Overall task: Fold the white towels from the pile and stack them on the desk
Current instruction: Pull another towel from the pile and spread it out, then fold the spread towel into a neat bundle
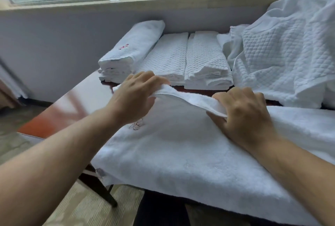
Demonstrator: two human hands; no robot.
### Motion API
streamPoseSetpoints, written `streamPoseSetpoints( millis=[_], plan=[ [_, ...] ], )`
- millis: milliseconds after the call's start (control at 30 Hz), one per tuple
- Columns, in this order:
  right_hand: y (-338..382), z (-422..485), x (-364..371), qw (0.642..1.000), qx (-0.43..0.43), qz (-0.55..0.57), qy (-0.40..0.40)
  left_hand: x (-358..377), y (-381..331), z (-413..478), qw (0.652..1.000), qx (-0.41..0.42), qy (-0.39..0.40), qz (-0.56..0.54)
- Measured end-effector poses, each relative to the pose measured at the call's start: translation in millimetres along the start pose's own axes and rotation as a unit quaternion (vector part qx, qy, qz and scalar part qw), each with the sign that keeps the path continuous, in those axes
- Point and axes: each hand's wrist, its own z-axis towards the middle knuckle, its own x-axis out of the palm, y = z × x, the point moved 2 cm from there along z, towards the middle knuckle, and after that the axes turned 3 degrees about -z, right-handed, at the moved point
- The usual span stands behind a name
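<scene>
Both hands, left hand [135,97] and right hand [243,111], pinch the far edge of a towel [172,153] spread on the worktop [72,106]; beyond them sit three folded stacks [172,59], while a pile [290,44] to the right waits.

Bare glossy red-brown wooden desk top [78,102] is lying open on the left, giving a free lane in from that edge, while the flat white terry towel [181,153] is covering the near middle and right with the left hand [134,97] and right hand [243,115] both gripping its raised far hem. Three folded white towel stacks [181,60] are blocking the back against the grey wall [54,44], packed side by side with only a thin strip of desk showing before them. The loose heap of white quilted towels [282,53] is walling off the right rear corner, touching the rightmost stack.
</scene>
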Motion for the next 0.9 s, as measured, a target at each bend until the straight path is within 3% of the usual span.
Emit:
streamPoseSetpoints(
  millis=[100,267,433,567,767,900],
  plan=[
    [7.8,-4.4,-3.9,0.997,-0.083,0.004,0.001,-6.3,7.5,-26.4,0.999,-0.037,-0.036,0.000],
    [7.3,-9.2,-11.0,0.983,-0.169,0.075,-0.011,-16.9,8.5,-77.9,0.976,-0.193,-0.099,-0.034],
    [12.7,-10.7,-17.9,0.957,-0.276,0.089,-0.027,-24.0,-3.2,-102.0,0.982,-0.112,-0.112,-0.103],
    [16.3,-12.1,-20.1,0.943,-0.318,0.100,-0.008,-27.1,-3.7,-101.6,0.989,-0.080,-0.068,-0.103],
    [20.2,-12.8,-31.7,0.933,-0.309,0.123,0.137,-37.0,-1.6,-104.8,0.992,-0.068,0.050,-0.090],
    [23.0,-11.0,-37.0,0.931,-0.155,0.202,0.263,-45.1,-3.7,-108.0,0.977,-0.119,0.087,-0.156]
  ],
)
